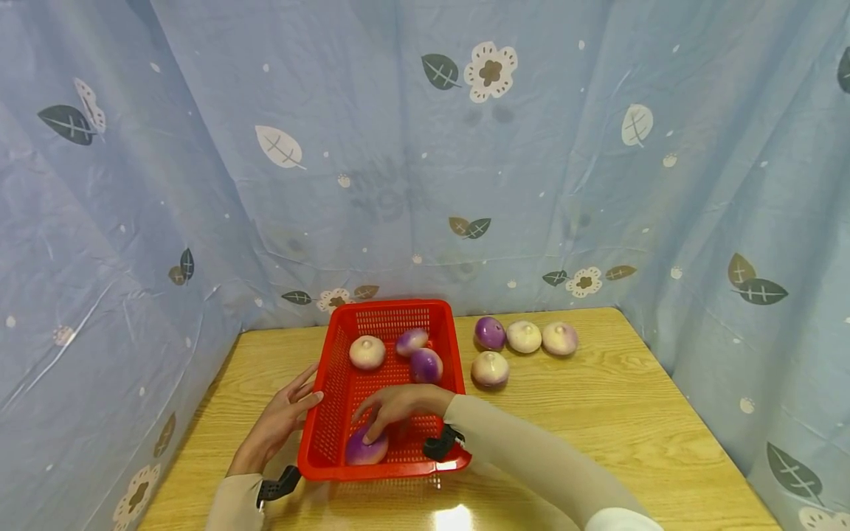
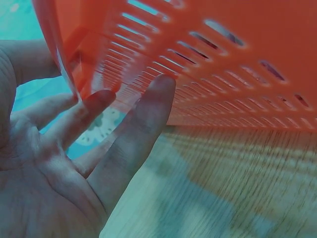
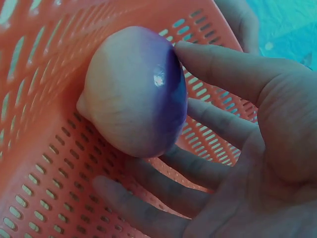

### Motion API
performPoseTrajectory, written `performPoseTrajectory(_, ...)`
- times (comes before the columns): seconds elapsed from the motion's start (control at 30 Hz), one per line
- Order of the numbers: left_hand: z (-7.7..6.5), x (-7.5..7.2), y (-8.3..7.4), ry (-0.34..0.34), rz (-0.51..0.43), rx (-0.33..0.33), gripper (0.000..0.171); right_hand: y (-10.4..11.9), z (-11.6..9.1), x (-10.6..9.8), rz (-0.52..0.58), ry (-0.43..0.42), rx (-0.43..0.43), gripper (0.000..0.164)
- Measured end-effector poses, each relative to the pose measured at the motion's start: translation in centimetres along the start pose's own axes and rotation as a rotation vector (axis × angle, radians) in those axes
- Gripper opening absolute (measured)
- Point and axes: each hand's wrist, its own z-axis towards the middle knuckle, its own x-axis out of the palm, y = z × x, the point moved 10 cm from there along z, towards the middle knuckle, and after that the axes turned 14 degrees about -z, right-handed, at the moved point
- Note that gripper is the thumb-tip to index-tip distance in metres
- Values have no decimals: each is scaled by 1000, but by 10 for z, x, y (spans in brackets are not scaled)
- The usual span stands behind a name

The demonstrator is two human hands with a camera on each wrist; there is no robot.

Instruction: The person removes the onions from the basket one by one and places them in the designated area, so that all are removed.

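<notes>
A red plastic basket (image 1: 381, 474) with slotted walls stands on the wooden table. My left hand (image 1: 285, 419) holds its left side, with the thumb over the rim and fingers against the outer wall (image 2: 208, 84). Inside the basket, my right hand (image 1: 398, 404) is at a purple-and-white turnip (image 1: 367, 448) in the near left corner. In the right wrist view, the thumb tip touches this turnip's purple side (image 3: 171, 106), and the other fingers spread loosely behind and below it. Farther back in the basket lie a pale turnip (image 1: 367, 353) and two purple-and-white turnips (image 1: 426, 366).
Right of the basket, a purple turnip (image 1: 490, 333) and pale turnips (image 1: 524, 337) lie close together on the table (image 1: 598, 413). A blue patterned curtain (image 1: 398, 147) surrounds the table at the back and sides.
</notes>
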Motion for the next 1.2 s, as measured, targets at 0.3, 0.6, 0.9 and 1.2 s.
performPoseTrajectory(0.3, 0, 1, -1, 7, -7, 8, 68, 8, 2, 5, -53, 56, -35, 46)
performPoseTrajectory(0.6, 0, 0, -1, -6, -6, 12, 67, 11, 2, 4, -56, 31, -57, 38)
performPoseTrajectory(0.9, 1, 0, -1, -9, -6, 7, 67, 14, -3, -6, -2, -34, -110, 38)
performPoseTrajectory(1.2, 0, -1, -1, -6, -1, 4, 68, 19, -23, -20, 67, -147, -138, 40)
